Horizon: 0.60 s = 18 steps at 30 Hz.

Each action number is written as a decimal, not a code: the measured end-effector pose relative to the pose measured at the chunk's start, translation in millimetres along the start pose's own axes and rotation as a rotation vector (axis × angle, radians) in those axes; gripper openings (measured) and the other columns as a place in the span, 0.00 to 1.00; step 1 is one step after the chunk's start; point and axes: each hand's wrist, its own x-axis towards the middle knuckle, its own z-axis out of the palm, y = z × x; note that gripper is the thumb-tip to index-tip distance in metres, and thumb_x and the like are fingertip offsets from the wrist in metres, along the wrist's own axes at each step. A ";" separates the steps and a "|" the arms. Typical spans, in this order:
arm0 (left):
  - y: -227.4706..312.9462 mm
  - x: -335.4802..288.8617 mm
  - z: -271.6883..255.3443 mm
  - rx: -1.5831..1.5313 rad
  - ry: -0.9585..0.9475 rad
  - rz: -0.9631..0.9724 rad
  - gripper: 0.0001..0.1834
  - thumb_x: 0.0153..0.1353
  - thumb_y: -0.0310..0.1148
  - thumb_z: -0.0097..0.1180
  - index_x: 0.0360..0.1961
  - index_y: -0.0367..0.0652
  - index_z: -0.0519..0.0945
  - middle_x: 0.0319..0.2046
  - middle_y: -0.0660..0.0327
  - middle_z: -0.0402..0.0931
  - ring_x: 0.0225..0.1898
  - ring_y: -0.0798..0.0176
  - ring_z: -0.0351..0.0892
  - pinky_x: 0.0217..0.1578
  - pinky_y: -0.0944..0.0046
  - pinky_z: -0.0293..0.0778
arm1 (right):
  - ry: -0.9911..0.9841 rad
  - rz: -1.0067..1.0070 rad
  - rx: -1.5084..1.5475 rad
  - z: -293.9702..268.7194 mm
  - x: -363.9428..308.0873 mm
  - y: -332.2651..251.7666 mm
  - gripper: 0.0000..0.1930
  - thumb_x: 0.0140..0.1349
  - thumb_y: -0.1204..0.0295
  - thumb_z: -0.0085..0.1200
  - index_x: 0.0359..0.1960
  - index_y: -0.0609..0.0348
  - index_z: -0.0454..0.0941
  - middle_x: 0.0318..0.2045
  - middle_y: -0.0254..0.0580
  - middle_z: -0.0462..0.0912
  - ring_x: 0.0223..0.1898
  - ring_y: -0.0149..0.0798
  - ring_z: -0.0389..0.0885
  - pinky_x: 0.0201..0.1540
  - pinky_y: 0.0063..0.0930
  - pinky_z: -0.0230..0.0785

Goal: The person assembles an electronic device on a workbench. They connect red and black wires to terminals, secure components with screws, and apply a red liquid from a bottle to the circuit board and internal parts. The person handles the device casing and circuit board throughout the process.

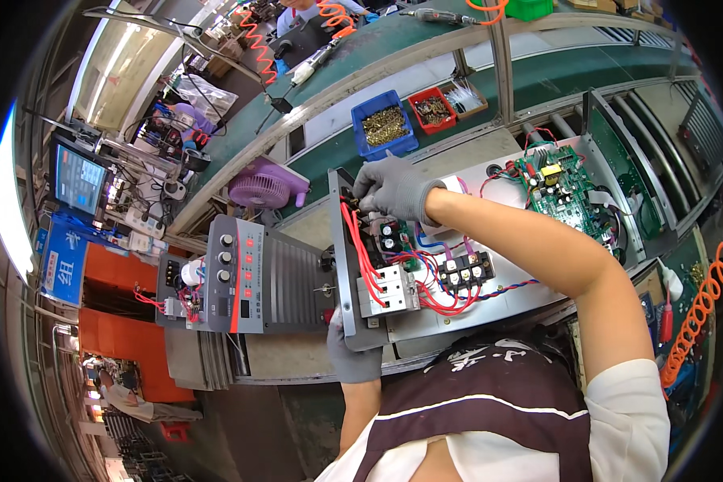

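An open grey metal chassis (498, 308) lies in front of me with its inside showing. My gloved right hand (398, 189) reaches into its far left corner, fingers bent down behind the end panel (344, 265); what they pinch is hidden. My gloved left hand (352, 353) is at the panel's near lower corner, beside a small red part (328, 316), its fingers mostly hidden. Between the hands run red wires (357, 241) to a white breaker block (390, 291). Further right are a black terminal block (466, 271) and a green circuit board (554, 189).
Left of the chassis stands a grey machine (285, 277) with front knobs. Beyond are a purple fan (261, 189), a blue bin (364, 104) of brass hardware and a red bin (416, 98) of screws. An orange coiled hose (703, 321) hangs at right. Other people work farther off.
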 end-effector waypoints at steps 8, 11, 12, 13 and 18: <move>-7.4 2.5 -5.4 0.063 -0.005 -0.017 0.15 0.66 0.37 0.43 0.46 0.39 0.74 0.42 0.57 0.77 0.45 0.61 0.76 0.48 0.60 0.71 | 0.054 -0.078 0.018 7.6 3.7 7.0 0.11 0.44 0.71 0.66 0.29 0.59 0.80 0.26 0.44 0.82 0.30 0.39 0.82 0.37 0.29 0.72; -6.3 -2.0 -3.8 0.028 0.016 -0.028 0.15 0.65 0.37 0.43 0.46 0.40 0.74 0.42 0.58 0.77 0.45 0.61 0.76 0.48 0.61 0.71 | -0.022 -0.085 0.005 2.5 10.6 11.4 0.11 0.44 0.71 0.66 0.30 0.59 0.80 0.26 0.44 0.82 0.28 0.38 0.80 0.36 0.29 0.72; -6.0 -4.0 -2.3 0.010 0.027 -0.033 0.15 0.65 0.37 0.43 0.46 0.40 0.74 0.42 0.58 0.77 0.45 0.61 0.76 0.48 0.61 0.71 | -0.065 -0.059 0.011 -0.5 13.5 11.5 0.11 0.44 0.70 0.66 0.30 0.60 0.80 0.25 0.44 0.82 0.27 0.37 0.80 0.36 0.29 0.72; -5.3 -5.0 -0.5 -0.016 0.047 -0.040 0.15 0.65 0.37 0.43 0.46 0.40 0.74 0.42 0.58 0.77 0.44 0.62 0.76 0.48 0.61 0.71 | -0.109 -0.036 0.016 -2.5 17.4 11.6 0.12 0.44 0.70 0.66 0.30 0.60 0.80 0.25 0.44 0.82 0.27 0.37 0.79 0.36 0.29 0.72; -7.4 -1.4 -0.8 0.013 0.052 -0.021 0.15 0.65 0.37 0.43 0.46 0.40 0.74 0.42 0.58 0.77 0.44 0.62 0.76 0.47 0.61 0.72 | -0.252 -0.020 0.015 -8.4 24.2 9.2 0.10 0.49 0.70 0.64 0.29 0.62 0.78 0.25 0.39 0.81 0.26 0.30 0.77 0.29 0.25 0.70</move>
